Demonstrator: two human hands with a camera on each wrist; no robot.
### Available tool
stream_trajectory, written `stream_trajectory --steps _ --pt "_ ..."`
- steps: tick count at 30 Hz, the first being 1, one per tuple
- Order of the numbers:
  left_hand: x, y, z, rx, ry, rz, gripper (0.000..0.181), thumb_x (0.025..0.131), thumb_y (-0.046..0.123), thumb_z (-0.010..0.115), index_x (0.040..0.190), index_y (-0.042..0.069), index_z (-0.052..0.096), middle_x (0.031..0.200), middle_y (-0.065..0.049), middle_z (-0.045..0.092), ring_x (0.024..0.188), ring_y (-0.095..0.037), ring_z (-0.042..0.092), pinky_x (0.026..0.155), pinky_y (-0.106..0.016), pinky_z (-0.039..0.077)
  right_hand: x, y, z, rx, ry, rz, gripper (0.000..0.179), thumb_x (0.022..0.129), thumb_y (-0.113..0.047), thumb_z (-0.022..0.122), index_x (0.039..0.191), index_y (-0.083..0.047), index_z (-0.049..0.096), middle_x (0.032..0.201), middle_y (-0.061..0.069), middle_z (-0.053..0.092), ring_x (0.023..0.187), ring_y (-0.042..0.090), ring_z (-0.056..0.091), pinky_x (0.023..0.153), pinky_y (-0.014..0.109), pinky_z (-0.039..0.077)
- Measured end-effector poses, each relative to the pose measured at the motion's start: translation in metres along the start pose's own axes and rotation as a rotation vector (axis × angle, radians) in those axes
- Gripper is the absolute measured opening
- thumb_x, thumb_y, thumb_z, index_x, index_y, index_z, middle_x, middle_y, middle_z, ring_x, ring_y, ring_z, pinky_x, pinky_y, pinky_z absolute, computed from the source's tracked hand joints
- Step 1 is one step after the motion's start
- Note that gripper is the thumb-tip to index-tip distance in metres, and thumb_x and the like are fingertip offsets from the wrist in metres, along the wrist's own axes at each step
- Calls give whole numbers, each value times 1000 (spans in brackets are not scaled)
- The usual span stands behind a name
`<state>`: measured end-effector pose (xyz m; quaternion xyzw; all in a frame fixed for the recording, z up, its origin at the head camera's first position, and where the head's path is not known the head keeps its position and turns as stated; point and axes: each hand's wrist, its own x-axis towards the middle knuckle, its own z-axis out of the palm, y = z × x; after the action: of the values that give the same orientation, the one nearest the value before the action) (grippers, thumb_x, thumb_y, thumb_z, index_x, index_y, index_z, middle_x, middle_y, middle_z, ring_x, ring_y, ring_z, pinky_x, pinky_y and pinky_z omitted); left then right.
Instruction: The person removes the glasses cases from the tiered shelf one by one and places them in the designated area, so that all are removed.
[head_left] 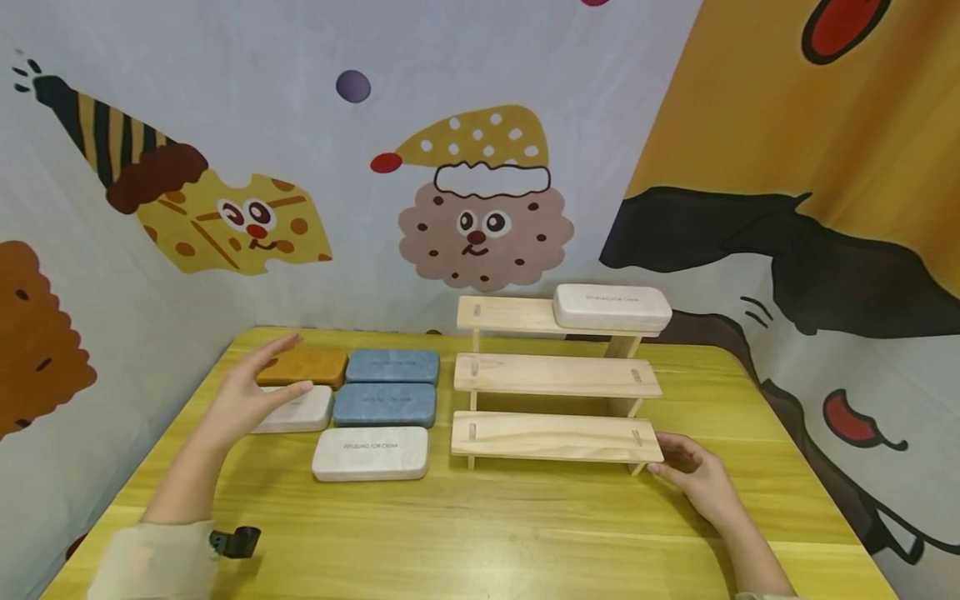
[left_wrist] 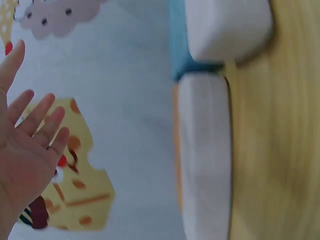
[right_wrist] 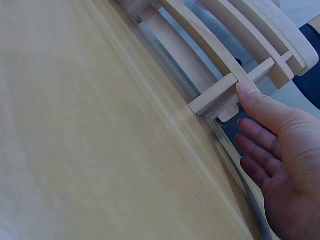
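My left hand (head_left: 243, 396) hovers, fingers extended and thumb apart, over a white glasses case (head_left: 303, 412) and an orange glasses case (head_left: 307, 367). Nothing is in its grasp; in the left wrist view the palm (left_wrist: 25, 155) shows bare. At the right end of the lowest step of a three-tier wooden display rack (head_left: 555, 435), my right hand (head_left: 697, 479) pinches the step's end with the thumb in front. The right wrist view has the thumb (right_wrist: 260, 102) against the rack's corner and several fingers loosely bent beside it; the index finger is hidden there.
Two blue glasses cases (head_left: 386, 404) and another white case (head_left: 371, 454) lie left of the rack. One more white case (head_left: 612, 307) rests on the top tier's right side. The yellow wooden table (head_left: 525, 533) meets a cartoon-printed cloth (head_left: 337, 308) behind.
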<state>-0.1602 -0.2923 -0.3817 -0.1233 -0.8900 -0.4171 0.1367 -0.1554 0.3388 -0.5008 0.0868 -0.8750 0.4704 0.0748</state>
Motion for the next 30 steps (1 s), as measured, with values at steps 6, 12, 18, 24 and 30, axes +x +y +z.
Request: stream_trajectory --steps 6,12,18,24,30 --pt "13 28 19 -15 44 62 73 82 16 77 146 12 42 141 -13 46 126 -35 40 97 -48 35 0 0 0 12 3 -5 46 83 -15 77 122 0 60 111 13 64 95 2 58 79 16 47" --pt "26 57 38 -93 15 93 72 82 16 78 146 14 43 143 -10 45 131 -33 37 103 -56 29 1 -1 -1 6 6 -8 46 83 -15 77 123 1 60 113 15 64 96 1 58 79 17 47" --pt "35 84 57 -140 -27 78 73 82 28 78 146 23 42 147 -5 39 135 -31 32 103 -60 29 0 2 1 2 3 -1 46 83 -17 76 123 0 60 113 14 64 95 2 58 80 17 47" --pt "44 111 76 -163 -40 91 76 80 34 79 146 23 43 150 -3 35 138 -28 28 104 -61 27 0 2 1 6 1 6 46 83 -18 77 123 0 60 113 14 64 95 2 58 79 16 47" --pt "56 136 95 -204 -41 175 76 79 26 81 145 19 44 148 -5 38 136 -27 30 105 -59 28 0 -1 0 14 1 10 47 83 -17 77 123 0 60 114 14 63 96 1 57 79 16 47"
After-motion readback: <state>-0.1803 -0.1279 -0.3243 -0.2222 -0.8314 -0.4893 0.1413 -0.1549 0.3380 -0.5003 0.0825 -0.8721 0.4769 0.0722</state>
